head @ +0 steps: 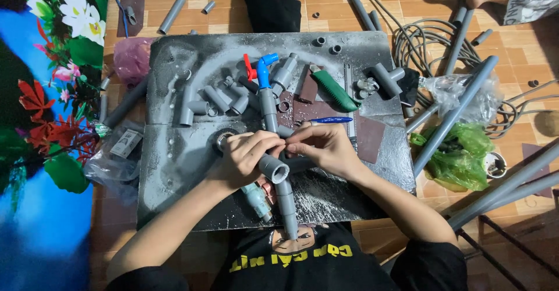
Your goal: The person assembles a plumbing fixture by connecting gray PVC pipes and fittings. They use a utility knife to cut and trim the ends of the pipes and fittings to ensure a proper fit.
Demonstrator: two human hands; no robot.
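From my remote seat I see both hands closed on a grey pipe assembly [278, 174] at the middle of the bench [174, 163], a scuffed grey board lying on an orange tiled floor [326, 11]. My left hand [244, 158] wraps around the pipe fitting, whose open round mouth faces up toward me; my right hand [326, 148] pinches the same piece from 3 o'clock, fingertips meeting the left ones. The pipe runs from 12 o'clock down to 6 o'clock, ending over my black shirt.

For packaging: a clear plastic bag with a pale rectangular label [125, 144] lies at 9 o'clock, just off the bench edge. A pinkish bag [131, 58] sits at 10 o'clock. At 3 o'clock a green plastic bag [457, 157] is crumpled beside a clear bag [460, 93], with long grey pipes [454, 113] laid over them.

On the bench at 12 o'clock are loose grey elbows and couplings [204, 99], a blue-handled tap [265, 70] with a red lever, a green-handled tool [335, 90], a blue pen [331, 119] and dark sandpaper sheets [370, 137]. A coil of grey cable [425, 41] lies at 2 o'clock.

A bright flower-printed sheet [46, 93] fills the 9 o'clock side. Another person's legs are cut off at the top edge. A small pale-green item [257, 201] under my left forearm is partly hidden; I cannot tell what it is.
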